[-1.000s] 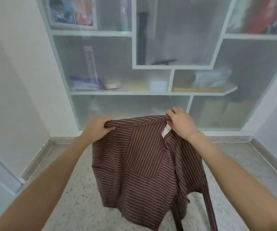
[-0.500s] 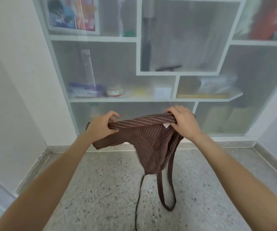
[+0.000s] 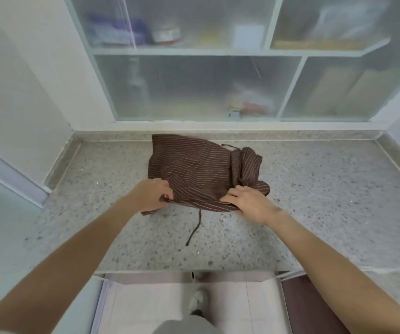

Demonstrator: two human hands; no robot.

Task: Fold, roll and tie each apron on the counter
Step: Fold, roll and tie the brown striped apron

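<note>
On the speckled stone desk (image 3: 314, 201), toward its far edge below the frosted-glass shelving (image 3: 194, 85), lies the brown striped apron (image 3: 194, 167), spread in a rough, rumpled rectangle with its far side almost touching the low kerb at the wall. Its right side is bunched into a loose fold, and a thin dark tie string (image 3: 194, 230) trails from the near edge toward the person. The left hand (image 3: 152, 194) grips the near left corner of the cloth, fingers curled around a pinch of the hem; the right hand (image 3: 247, 201) holds the near right edge, thumb and fingers closed on the fabric with the knuckles resting low on the desk. Judging from how things lie, the folding step is in hand: the cloth is laid down but not yet squared, and neither rolling nor tying has begun. The next move seems to call for smoothing the bunched right side and tucking it in so the edges line up, then bringing one side over the other into a narrow, even band. The loose string should be kept free and to hand, since it will be needed for the tie, and not trapped inside the fold
</note>
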